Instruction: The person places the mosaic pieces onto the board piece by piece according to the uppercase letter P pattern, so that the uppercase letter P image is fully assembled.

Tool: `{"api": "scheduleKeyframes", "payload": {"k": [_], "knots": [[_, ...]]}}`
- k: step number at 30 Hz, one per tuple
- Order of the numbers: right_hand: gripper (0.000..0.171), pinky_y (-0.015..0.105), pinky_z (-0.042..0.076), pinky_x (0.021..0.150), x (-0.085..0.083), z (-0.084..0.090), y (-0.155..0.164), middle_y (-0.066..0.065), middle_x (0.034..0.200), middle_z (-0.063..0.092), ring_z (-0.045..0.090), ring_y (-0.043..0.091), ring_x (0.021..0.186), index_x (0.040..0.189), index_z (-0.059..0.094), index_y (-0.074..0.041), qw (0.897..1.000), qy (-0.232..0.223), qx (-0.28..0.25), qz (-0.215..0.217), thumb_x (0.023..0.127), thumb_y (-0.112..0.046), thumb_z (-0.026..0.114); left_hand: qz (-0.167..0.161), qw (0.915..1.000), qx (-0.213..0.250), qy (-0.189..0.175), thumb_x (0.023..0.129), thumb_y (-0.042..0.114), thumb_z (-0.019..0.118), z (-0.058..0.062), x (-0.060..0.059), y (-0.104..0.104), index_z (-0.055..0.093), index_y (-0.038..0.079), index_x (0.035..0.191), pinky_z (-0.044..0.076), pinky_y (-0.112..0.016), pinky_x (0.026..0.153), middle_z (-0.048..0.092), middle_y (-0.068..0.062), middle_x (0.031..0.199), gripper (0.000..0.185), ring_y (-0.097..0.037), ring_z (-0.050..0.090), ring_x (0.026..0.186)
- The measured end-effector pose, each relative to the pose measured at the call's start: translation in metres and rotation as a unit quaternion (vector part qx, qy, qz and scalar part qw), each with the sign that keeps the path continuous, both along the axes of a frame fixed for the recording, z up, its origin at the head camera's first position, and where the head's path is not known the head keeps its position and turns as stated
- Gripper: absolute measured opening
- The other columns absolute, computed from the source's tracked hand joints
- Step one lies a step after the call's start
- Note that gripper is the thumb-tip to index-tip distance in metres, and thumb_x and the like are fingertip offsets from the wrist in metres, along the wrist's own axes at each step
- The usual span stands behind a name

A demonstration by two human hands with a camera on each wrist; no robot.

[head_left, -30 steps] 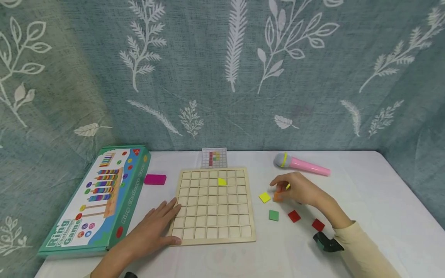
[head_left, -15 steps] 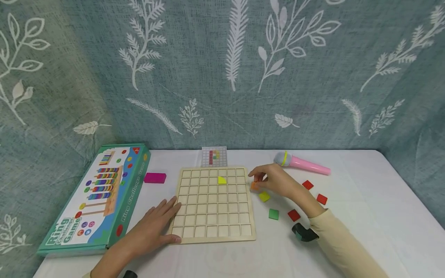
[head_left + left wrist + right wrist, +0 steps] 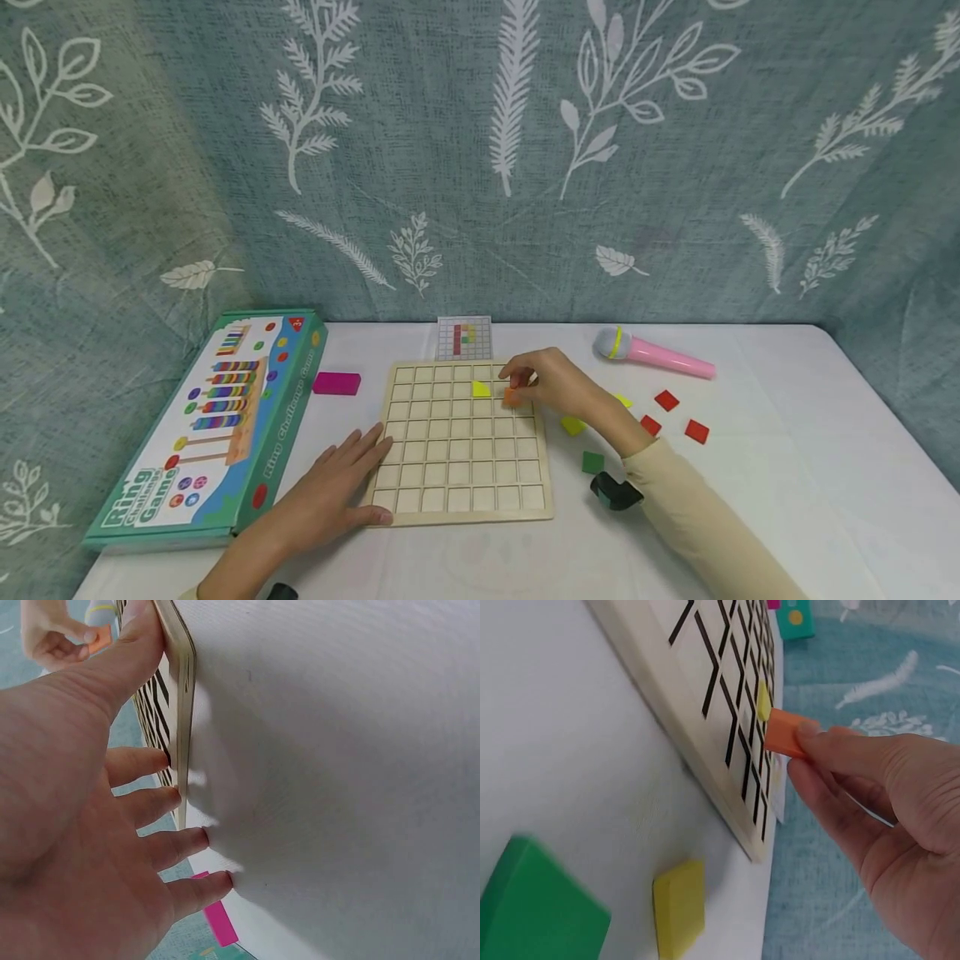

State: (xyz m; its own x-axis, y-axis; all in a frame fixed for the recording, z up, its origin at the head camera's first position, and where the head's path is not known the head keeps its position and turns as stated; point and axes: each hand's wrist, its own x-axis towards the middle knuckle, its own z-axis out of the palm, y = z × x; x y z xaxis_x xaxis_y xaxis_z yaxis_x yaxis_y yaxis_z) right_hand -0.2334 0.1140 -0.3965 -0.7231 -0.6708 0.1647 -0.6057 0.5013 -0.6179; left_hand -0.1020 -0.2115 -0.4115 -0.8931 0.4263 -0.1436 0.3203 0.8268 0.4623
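Note:
My right hand [image 3: 553,385] pinches an orange square tile [image 3: 786,733] between thumb and fingers, over the upper right of a wooden grid board [image 3: 447,476]. Just left of it, a yellow quarter-round tile [image 3: 481,389] sits in one of the board's cells. My left hand [image 3: 330,486] rests with spread, straight fingers at the board's left edge, the thumb on its lower left corner. In the left wrist view the thumb lies over the board's frame [image 3: 177,645], and the fingertips reach its edge and the white tabletop.
Right of the board lie a green tile [image 3: 593,462], a yellow tile [image 3: 573,426] and several red tiles [image 3: 697,431]. Behind them is a pink toy microphone [image 3: 670,359]. A patterned card [image 3: 464,337] lies behind the board. A magenta block [image 3: 337,383] and a game box [image 3: 202,425] stand left.
My right hand has carried the orange tile leftward from among the loose tiles to over the board. My left hand has stayed in place at the board's edge.

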Motion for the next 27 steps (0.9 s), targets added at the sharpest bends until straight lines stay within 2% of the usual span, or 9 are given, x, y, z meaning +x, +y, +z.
{"api": "scheduleKeyframes", "payload": {"k": [8, 20, 27], "knots": [[0.025, 0.02, 0.055, 0.073, -0.008, -0.009, -0.024, 0.004, 0.087, 0.07, 0.065, 0.013, 0.081, 0.107, 0.071, 0.002, 0.999, -0.036, -0.041, -0.002, 0.083, -0.004, 0.077, 0.004, 1.0, -0.001, 0.002, 0.075, 0.054, 0.075, -0.003, 0.004, -0.004, 0.041, -0.001, 0.147, 0.023, -0.069, 0.108, 0.03, -0.022, 0.156, 0.096, -0.049, 0.025, 0.141], [0.023, 0.022, 0.054, 0.073, -0.015, -0.019, -0.047, 0.007, 0.088, 0.071, 0.067, 0.016, 0.081, 0.105, 0.072, 0.002, 0.995, -0.016, -0.088, -0.034, 0.083, -0.001, 0.076, -0.005, 0.9998, 0.01, 0.015, 0.078, 0.052, 0.073, -0.005, 0.004, -0.006, 0.039, 0.001, 0.148, 0.021, -0.068, 0.109, 0.029, -0.02, 0.157, 0.093, -0.048, 0.024, 0.142], [0.022, 0.02, 0.054, 0.074, -0.016, -0.022, -0.062, 0.008, 0.089, 0.071, 0.067, 0.017, 0.082, 0.106, 0.071, 0.003, 0.996, -0.028, -0.082, -0.033, 0.084, 0.001, 0.074, -0.011, 0.9997, 0.005, 0.022, 0.078, 0.052, 0.073, -0.004, 0.003, -0.006, 0.04, 0.001, 0.148, 0.023, -0.068, 0.109, 0.03, -0.02, 0.157, 0.092, -0.048, 0.025, 0.141]]}}
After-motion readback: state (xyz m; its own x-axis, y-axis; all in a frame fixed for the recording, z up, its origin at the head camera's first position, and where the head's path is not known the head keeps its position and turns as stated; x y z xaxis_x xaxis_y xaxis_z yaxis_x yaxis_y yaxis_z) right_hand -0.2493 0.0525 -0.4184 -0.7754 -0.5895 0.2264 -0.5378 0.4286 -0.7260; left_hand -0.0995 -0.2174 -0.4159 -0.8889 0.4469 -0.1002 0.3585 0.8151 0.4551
